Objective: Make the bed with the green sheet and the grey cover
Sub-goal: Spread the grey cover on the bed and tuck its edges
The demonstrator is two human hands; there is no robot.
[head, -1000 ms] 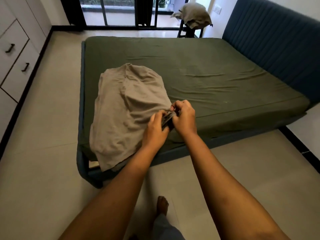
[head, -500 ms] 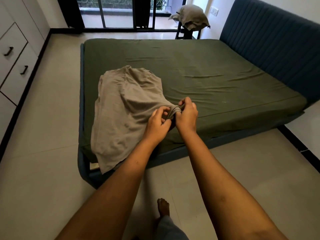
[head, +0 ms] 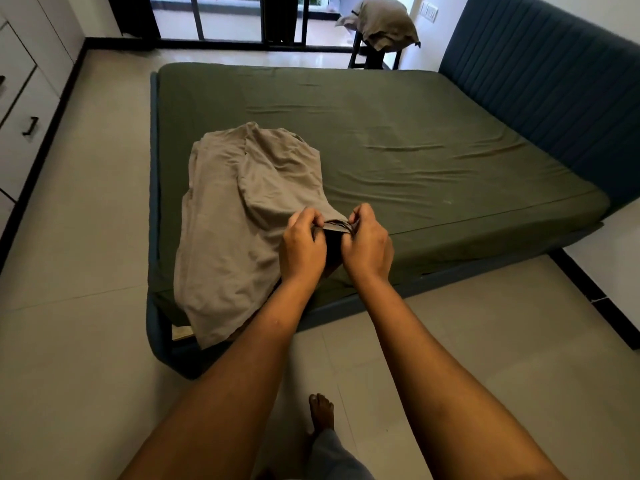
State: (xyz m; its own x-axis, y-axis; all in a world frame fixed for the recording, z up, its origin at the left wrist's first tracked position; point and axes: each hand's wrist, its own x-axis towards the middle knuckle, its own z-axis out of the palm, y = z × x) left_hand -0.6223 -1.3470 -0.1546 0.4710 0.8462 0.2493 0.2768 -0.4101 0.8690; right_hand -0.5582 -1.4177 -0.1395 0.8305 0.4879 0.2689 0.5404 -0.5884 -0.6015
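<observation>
Green sheet (head: pixel 433 140) lies open; headboard (head: pixel 554 81) bounds it.

green sheet (head: pixel 433 133) plain dark olive; grey cover (head: pixel 235 230) near left, plain taupe grey; headboard (head: pixel 554 84) right, dusty blue with vertical ribs; bed frame (head: pixel 151 327) same blue; floor (head: pixel 76 341) pale beige tiles; far pillow (head: pixel 384 22) taupe grey on black stool (head: pixel 360 57)
</observation>
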